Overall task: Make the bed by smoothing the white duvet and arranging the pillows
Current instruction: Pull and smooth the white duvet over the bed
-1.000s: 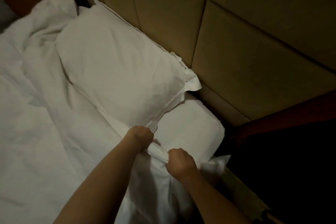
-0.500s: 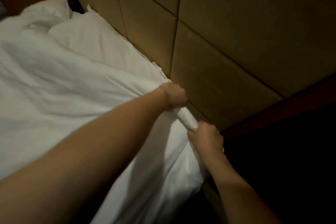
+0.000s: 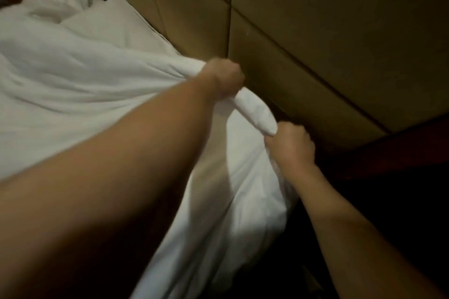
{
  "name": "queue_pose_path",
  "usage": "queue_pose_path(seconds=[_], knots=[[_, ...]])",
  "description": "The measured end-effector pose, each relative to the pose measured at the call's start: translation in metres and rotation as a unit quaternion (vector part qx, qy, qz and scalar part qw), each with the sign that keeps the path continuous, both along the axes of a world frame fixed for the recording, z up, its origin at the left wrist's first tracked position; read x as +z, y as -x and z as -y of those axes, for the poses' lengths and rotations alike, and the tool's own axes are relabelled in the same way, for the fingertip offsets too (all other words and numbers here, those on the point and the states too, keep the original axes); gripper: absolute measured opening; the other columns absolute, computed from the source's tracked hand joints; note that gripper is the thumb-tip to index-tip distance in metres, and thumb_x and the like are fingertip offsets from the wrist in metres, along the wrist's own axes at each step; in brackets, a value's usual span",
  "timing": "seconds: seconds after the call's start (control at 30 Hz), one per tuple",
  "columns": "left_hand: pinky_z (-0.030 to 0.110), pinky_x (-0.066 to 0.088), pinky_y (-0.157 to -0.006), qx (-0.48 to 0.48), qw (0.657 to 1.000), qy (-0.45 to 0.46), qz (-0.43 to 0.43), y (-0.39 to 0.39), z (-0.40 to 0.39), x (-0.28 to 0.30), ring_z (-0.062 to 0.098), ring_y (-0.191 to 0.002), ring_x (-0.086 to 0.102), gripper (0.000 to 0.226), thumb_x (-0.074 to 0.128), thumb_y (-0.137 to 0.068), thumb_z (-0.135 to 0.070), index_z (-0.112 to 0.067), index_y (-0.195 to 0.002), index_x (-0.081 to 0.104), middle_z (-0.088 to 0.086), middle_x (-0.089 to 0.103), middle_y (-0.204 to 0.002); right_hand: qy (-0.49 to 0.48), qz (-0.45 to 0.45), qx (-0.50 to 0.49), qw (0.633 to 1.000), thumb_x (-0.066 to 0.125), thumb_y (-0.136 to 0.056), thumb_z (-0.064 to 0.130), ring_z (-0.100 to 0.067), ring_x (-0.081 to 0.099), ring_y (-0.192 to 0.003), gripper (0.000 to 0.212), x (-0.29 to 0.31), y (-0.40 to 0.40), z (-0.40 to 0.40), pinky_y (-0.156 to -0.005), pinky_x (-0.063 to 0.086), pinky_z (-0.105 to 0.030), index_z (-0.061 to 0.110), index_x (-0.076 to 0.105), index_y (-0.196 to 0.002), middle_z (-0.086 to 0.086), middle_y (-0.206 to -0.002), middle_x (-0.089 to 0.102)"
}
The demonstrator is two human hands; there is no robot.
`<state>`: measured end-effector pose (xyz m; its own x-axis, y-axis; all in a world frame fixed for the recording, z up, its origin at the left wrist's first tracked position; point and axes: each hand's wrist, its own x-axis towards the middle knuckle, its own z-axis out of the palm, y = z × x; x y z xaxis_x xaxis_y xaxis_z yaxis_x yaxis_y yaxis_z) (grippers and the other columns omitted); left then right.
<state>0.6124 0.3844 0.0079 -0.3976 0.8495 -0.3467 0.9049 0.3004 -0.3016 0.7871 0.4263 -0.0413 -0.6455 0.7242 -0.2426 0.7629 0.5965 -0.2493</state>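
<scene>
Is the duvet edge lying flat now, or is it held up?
Held up. The left hand and right hand each grip the duvet edge, bunched between them.

The bed (image 3: 272,213) stands with its head end against the padded headboard (image 3: 315,31). A white duvet (image 3: 80,94) covers the bed surface, bunched in broad folds, with its top edge drawn up close to the headboard. A white pillow (image 3: 114,24) lies directly below the headboard, its long side along the panels, partly overlapped by the duvet. A second white mound (image 3: 56,0) lies beyond that pillow.
</scene>
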Motion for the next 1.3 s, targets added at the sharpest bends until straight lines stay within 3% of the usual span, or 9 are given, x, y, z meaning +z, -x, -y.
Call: queue_pose_path(seconds=[0.23,0.47,0.57,0.63,0.67,0.77,0.87,1.1,1.3], knots=[[0.033,0.045,-0.086,-0.019,0.996,0.023,0.086,-0.015,-0.001,-0.083,0.023,-0.094,0.059,0.025,0.045,-0.098,-0.019,-0.009,-0.110,0.064,0.008,0.062,-0.101,0.036,0.087,-0.053,0.994,0.047,-0.098,0.029,-0.029,0.059,-0.110,0.030,-0.086,-0.020,0.022,-0.084,0.049,-0.036,0.006,0.051,-0.117,-0.014,-0.116,0.061],[0.033,0.033,-0.095,-0.034,0.999,0.009,0.013,-0.011,-0.011,-0.164,0.026,-0.111,0.046,0.031,0.037,-0.101,-0.026,-0.010,-0.121,0.055,0.008,0.055,-0.119,-0.045,0.158,-0.002,0.986,0.038,-0.101,0.019,-0.023,0.057,-0.110,0.030,-0.167,-0.021,0.018,-0.086,0.046,-0.031,0.007,0.037,-0.128,-0.010,-0.120,0.056],[0.035,0.032,-0.098,-0.028,0.999,-0.013,0.021,-0.009,-0.006,-0.188,0.028,-0.114,0.044,0.032,0.033,-0.101,-0.021,-0.008,-0.123,0.052,0.011,0.052,-0.122,-0.079,0.120,-0.022,0.989,0.067,-0.075,0.003,-0.035,0.064,-0.069,0.024,-0.194,-0.010,0.023,-0.058,0.051,-0.035,-0.002,0.059,-0.096,-0.021,-0.080,0.064],[0.034,0.033,-0.098,-0.058,0.997,-0.040,0.019,-0.007,0.003,-0.196,0.027,-0.111,0.048,0.041,0.022,-0.095,-0.013,-0.010,-0.120,0.055,0.011,0.055,-0.119,-0.049,0.123,-0.039,0.990,0.056,-0.070,0.005,-0.032,0.057,-0.048,0.005,-0.210,-0.005,0.028,-0.046,0.046,-0.029,0.002,0.060,-0.071,-0.018,-0.057,0.059],[0.031,0.036,-0.097,-0.071,0.996,-0.053,0.009,-0.006,0.009,-0.193,0.025,-0.107,0.053,0.048,0.019,-0.090,-0.012,-0.013,-0.116,0.059,0.009,0.059,-0.113,-0.022,0.130,-0.048,0.990,0.046,-0.073,0.008,-0.031,0.057,-0.048,0.014,-0.217,-0.004,0.029,-0.046,0.045,-0.028,0.005,0.059,-0.068,-0.017,-0.057,0.058],[0.035,0.030,-0.104,-0.113,0.993,-0.024,-0.005,-0.001,0.020,-0.178,0.029,-0.116,0.047,0.041,0.025,-0.094,-0.012,-0.010,-0.127,0.050,0.013,0.053,-0.123,-0.006,0.183,-0.050,0.982,0.040,-0.083,0.010,-0.032,0.062,-0.076,0.018,-0.183,-0.003,0.036,-0.064,0.049,-0.033,0.007,0.057,-0.089,-0.018,-0.087,0.062],[0.046,0.019,-0.112,-0.078,0.997,0.014,-0.010,0.010,0.019,-0.146,0.034,-0.131,0.032,0.045,0.040,-0.099,-0.023,-0.011,-0.141,0.032,0.017,0.036,-0.141,0.024,0.186,-0.036,0.982,0.050,-0.091,0.026,-0.027,0.043,-0.122,0.039,-0.166,-0.001,0.030,-0.097,0.037,-0.038,0.013,0.038,-0.125,-0.010,-0.131,0.044],[0.050,0.022,-0.111,-0.014,1.000,0.025,0.002,0.030,0.074,-0.098,0.033,-0.133,0.028,0.056,0.048,-0.095,-0.023,-0.009,-0.144,0.025,0.017,0.028,-0.144,0.046,0.091,0.023,0.995,0.054,-0.093,0.032,-0.027,0.034,-0.131,0.064,-0.101,0.070,0.062,-0.106,0.033,-0.036,0.011,0.021,-0.143,-0.012,-0.144,0.031],[0.047,0.027,-0.106,0.111,0.993,0.018,0.022,0.044,0.161,-0.063,0.032,-0.129,0.032,0.049,0.050,-0.093,-0.015,-0.007,-0.138,0.031,0.016,0.033,-0.139,0.030,0.055,0.153,0.986,0.050,-0.094,0.025,-0.026,0.035,-0.128,0.057,-0.057,0.111,0.117,-0.104,0.033,-0.033,0.014,0.022,-0.143,-0.010,-0.142,0.032]])
